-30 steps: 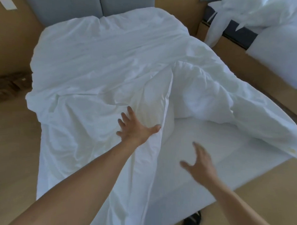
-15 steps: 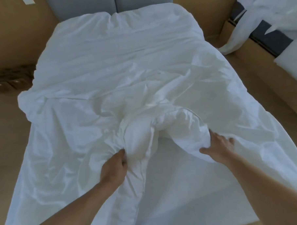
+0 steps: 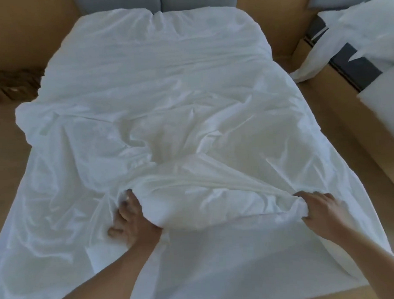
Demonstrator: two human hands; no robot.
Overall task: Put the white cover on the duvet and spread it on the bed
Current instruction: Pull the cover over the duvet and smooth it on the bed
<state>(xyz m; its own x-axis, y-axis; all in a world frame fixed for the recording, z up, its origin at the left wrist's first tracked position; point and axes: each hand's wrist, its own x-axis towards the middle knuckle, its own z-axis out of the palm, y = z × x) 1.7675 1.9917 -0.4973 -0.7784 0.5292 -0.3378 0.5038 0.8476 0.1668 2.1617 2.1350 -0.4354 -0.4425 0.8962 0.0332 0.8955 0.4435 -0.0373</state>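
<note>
Tan wooden floor point(image 3: 6, 139) runs along both sides. Grey padded panels point(image 3: 122, 2) stand at the far end against a tan wall point(image 3: 28, 25). At right, a second wood-framed bed point(image 3: 371, 139) carries rumpled white linen point(image 3: 366, 24). At far left lies a blurred brown object point(image 3: 10, 85).

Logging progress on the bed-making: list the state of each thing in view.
White cover: spread out, wrinkled, near edge folded back.
Left hand: grips the bunched near edge.
Right hand: grips the same edge.
Bed: foot end uncovered.
Neighbouring bed: loose white bedding heaped on it.
</note>
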